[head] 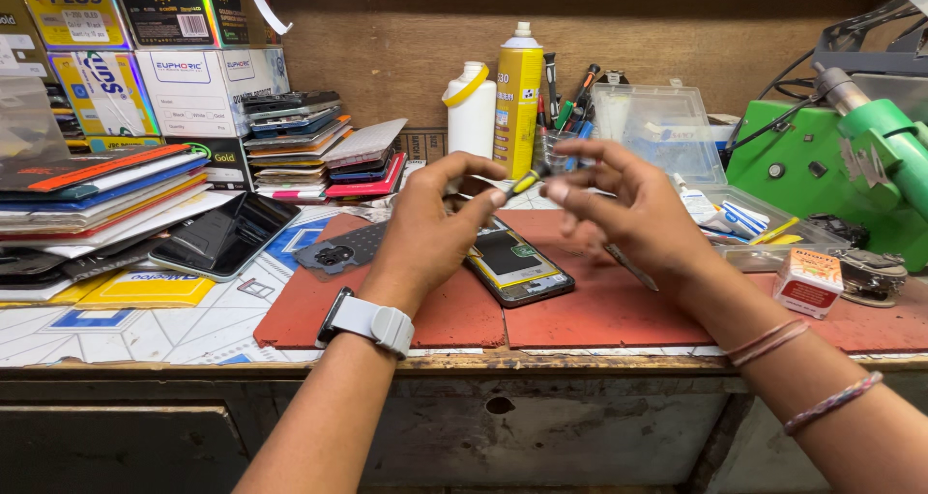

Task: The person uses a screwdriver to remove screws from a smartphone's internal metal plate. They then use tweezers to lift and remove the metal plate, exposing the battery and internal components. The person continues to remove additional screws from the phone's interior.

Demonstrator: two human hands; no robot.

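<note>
My left hand (430, 225) is raised above the bench, its thumb and fingertips pinched on a small screwdriver (527, 181) with a yellow and black handle. Beside it, my right hand (628, 209) hovers with fingers spread, blurred, its fingertips near the tool's end; a thin metal tool (633, 268) shows under its palm. Under both hands an opened phone (517, 265) lies face down on a red mat (599, 310), its insides exposed. A dark back cover (338, 249) rests on the mat to the left. A watch is on my left wrist, thread bands on my right.
A black phone (224, 235) lies at the left next to stacked boxes and packets (97, 189). A yellow spray can (517, 98), a white bottle (471, 107), a tool holder and a clear plastic case (657, 127) stand behind. A green machine (831, 165) is at the right, a small orange box (808, 281) near it.
</note>
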